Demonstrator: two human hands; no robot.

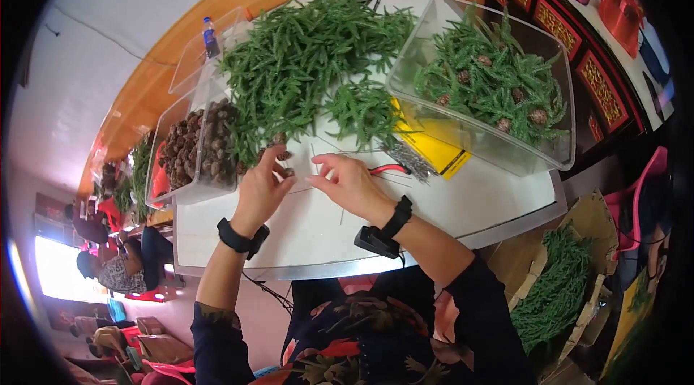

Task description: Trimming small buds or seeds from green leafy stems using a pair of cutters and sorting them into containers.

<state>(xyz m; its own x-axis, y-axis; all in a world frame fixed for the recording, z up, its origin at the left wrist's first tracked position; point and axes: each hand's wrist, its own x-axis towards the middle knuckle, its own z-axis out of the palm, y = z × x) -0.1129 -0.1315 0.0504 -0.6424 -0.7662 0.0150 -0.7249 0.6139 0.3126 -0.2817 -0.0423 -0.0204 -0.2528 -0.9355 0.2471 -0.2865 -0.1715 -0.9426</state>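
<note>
Over the white table point(210, 240), both my hands are held near each other with fingers curved. My left hand point(260, 193) has thumb and forefinger apart, beside a few loose brown pine cones point(278, 139); I see no firm grip on any of them. My right hand point(348, 181) also has a gap between thumb and forefinger, and nothing shows in it. Thin wires lie on the table around the hands. Just right of my right hand is a red-handled tool point(390, 168), its other end hidden. A small bunch of green artificial sprigs point(361, 112) lies beyond.
At left, a clear bin point(189, 188) holds many pine cones. A big heap of green sprigs point(296, 60) covers the far middle. Right, another clear bin point(499, 154) holds sprigs with cones, beside a yellow packet point(434, 146) and thin metal pieces point(408, 159). A cardboard box point(603, 240) of greenery stands below right.
</note>
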